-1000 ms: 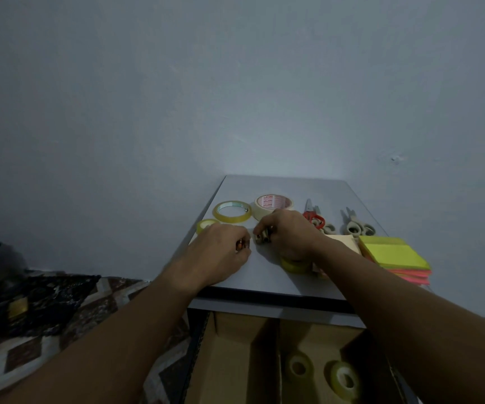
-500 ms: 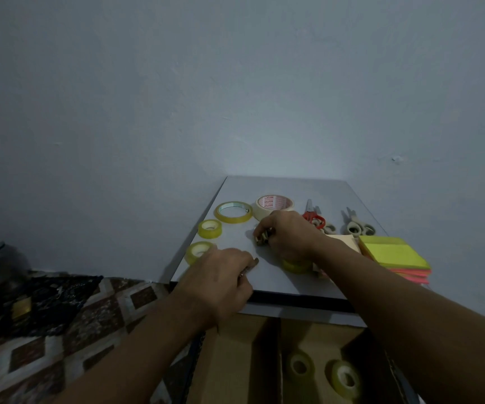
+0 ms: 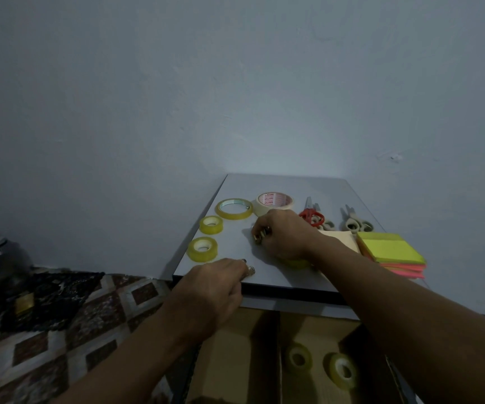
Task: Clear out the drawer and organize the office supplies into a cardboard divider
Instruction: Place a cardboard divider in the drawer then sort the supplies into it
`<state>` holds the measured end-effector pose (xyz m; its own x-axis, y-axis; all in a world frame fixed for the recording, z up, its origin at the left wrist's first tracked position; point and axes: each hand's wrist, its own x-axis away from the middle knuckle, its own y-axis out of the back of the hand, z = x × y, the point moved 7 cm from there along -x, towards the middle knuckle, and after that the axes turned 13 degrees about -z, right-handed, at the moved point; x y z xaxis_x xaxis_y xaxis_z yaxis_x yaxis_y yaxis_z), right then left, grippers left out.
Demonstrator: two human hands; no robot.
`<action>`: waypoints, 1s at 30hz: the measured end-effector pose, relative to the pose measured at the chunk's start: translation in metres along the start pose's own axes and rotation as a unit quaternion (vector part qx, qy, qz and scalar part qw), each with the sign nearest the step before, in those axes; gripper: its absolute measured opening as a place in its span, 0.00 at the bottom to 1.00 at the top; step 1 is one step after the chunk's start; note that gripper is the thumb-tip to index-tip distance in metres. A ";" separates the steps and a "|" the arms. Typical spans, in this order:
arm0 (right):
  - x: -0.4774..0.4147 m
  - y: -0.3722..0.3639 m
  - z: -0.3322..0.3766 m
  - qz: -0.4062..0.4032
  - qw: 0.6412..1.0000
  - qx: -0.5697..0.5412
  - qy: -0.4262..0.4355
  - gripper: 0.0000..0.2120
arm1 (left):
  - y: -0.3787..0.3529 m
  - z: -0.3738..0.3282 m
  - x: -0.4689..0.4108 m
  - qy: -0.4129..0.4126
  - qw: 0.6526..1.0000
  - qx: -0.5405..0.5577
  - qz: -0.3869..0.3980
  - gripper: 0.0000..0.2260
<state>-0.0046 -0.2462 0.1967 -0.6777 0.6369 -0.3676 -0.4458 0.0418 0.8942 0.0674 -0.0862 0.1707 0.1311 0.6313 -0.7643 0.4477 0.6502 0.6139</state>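
Now | cardboard divider [image 3: 239,363]: brown, dim | 2 yellowish tape rolls [image 3: 298,359] inside

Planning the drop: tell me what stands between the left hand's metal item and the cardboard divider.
Nothing visible. The left hand is at the table edge; the cardboard divider lies open below, its tape rolls aside.

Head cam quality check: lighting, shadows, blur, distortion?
Head view: dim, bluish, no glare; soft shadow beside the right hand on the desk top; forearms stretched by the wide angle; tape rolls in the cardboard divider look soft; small metallic pieces in right and left hand too dark to identify.
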 end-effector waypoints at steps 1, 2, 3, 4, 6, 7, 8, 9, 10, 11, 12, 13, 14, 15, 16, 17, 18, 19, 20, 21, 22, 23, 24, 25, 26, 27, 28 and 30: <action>0.000 0.000 0.000 0.000 1.000 -0.001 0.000 0.14 | 0.002 -0.002 0.001 -0.003 1.000 -0.003 -0.003 0.10; 0.000 0.000 0.001 0.002 1.000 -0.001 0.001 0.14 | 0.004 -0.003 0.001 -0.004 1.000 -0.005 -0.004 0.11; -0.001 0.000 0.001 0.005 1.000 -0.001 0.002 0.14 | 0.005 -0.005 0.002 -0.007 1.000 -0.006 -0.005 0.12; -0.001 0.000 0.000 0.010 1.000 -0.002 0.001 0.14 | 0.006 -0.006 0.003 -0.012 1.000 -0.008 -0.006 0.12; -0.001 -0.001 -0.001 0.019 1.000 -0.002 -0.002 0.15 | 0.008 -0.007 0.004 -0.018 1.000 -0.012 -0.009 0.12; -0.002 -0.001 -0.001 0.020 1.000 0.000 -0.003 0.16 | 0.009 -0.007 0.005 -0.020 1.000 -0.014 -0.010 0.12; -0.002 0.000 -0.001 0.020 1.000 0.001 -0.007 0.16 | 0.009 -0.006 0.006 -0.022 1.000 -0.018 -0.009 0.12; -0.002 0.000 -0.002 0.020 1.000 0.001 -0.011 0.17 | 0.009 -0.005 0.008 -0.025 0.999 -0.023 -0.005 0.12; -0.001 0.000 -0.001 0.023 1.000 0.005 -0.011 0.17 | 0.009 -0.005 0.010 -0.028 0.999 -0.031 -0.001 0.13; 0.000 -0.001 0.001 0.027 1.000 0.012 -0.004 0.17 | 0.009 -0.004 0.011 -0.031 0.999 -0.039 0.003 0.13; 0.001 -0.002 0.004 0.031 0.999 0.024 0.004 0.17 | 0.009 -0.003 0.012 -0.035 0.998 -0.046 0.005 0.13; 0.001 -0.003 0.007 0.032 0.999 0.038 0.010 0.17 | 0.009 -0.003 0.012 -0.039 0.998 -0.052 0.005 0.13; 0.002 -0.004 0.009 0.029 0.998 0.053 0.012 0.17 | 0.009 -0.003 0.012 -0.039 0.998 -0.052 0.003 0.13; 0.001 -0.005 0.010 0.025 0.997 0.067 0.012 0.16 | 0.011 -0.002 0.010 -0.034 0.998 -0.045 -0.003 0.12; 0.000 -0.006 0.011 0.021 0.997 0.077 0.009 0.15 | 0.012 0.000 0.008 -0.025 0.999 -0.037 -0.011 0.11; -0.002 -0.007 0.012 0.017 0.996 0.085 0.008 0.13 | 0.014 0.001 0.007 -0.014 0.999 -0.032 -0.018 0.10; -0.003 -0.008 0.014 0.012 0.996 0.093 0.010 0.11 | 0.015 0.003 0.006 -0.003 0.999 -0.029 -0.022 0.08; -0.004 -0.009 0.016 0.009 0.995 0.101 0.011 0.09 | 0.015 0.005 0.006 0.008 0.999 -0.027 -0.022 0.06; -0.005 -0.009 0.017 0.007 0.994 0.107 0.012 0.08 | 0.016 0.006 0.005 0.018 0.999 -0.025 -0.024 0.06; -0.005 -0.010 0.018 0.008 0.993 0.115 0.011 0.08 | 0.016 0.008 0.006 0.028 0.999 -0.021 -0.028 0.06; -0.004 -0.010 0.019 0.008 0.993 0.122 0.010 0.08 | 0.017 0.012 0.006 0.043 0.998 -0.016 -0.034 0.06; -0.004 -0.010 0.020 0.003 0.992 0.126 0.009 0.07 | 0.017 0.016 0.006 0.062 0.997 -0.010 -0.042 0.06; -0.002 -0.009 0.020 -0.005 0.992 0.127 0.007 0.08 | 0.018 0.019 0.005 0.079 0.995 -0.002 -0.052 0.06; -0.001 -0.008 0.019 -0.014 0.992 0.124 0.002 0.08 | 0.019 0.022 0.005 0.092 0.994 0.003 -0.061 0.07; 0.000 -0.007 0.019 -0.024 0.993 0.119 -0.004 0.08 | 0.019 0.023 0.005 0.097 0.993 0.006 -0.065 0.07; 0.000 -0.006 0.018 -0.033 0.993 0.115 -0.007 0.08 | 0.019 0.021 0.005 0.095 0.993 0.007 -0.065 0.07; 0.001 -0.006 0.018 -0.038 0.993 0.116 -0.008 0.08 | 0.019 0.020 0.005 0.089 0.994 0.006 -0.061 0.07; 0.000 -0.007 0.018 -0.041 0.990 0.132 0.004 0.06 | 0.017 0.017 0.003 0.079 0.996 0.007 -0.051 0.06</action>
<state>0.0091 -0.2324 0.1947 -0.6511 0.6169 -0.4421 -0.3319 0.2924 0.8968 0.0906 -0.0800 0.1752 -0.0556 0.6217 -0.7813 0.4636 0.7091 0.5313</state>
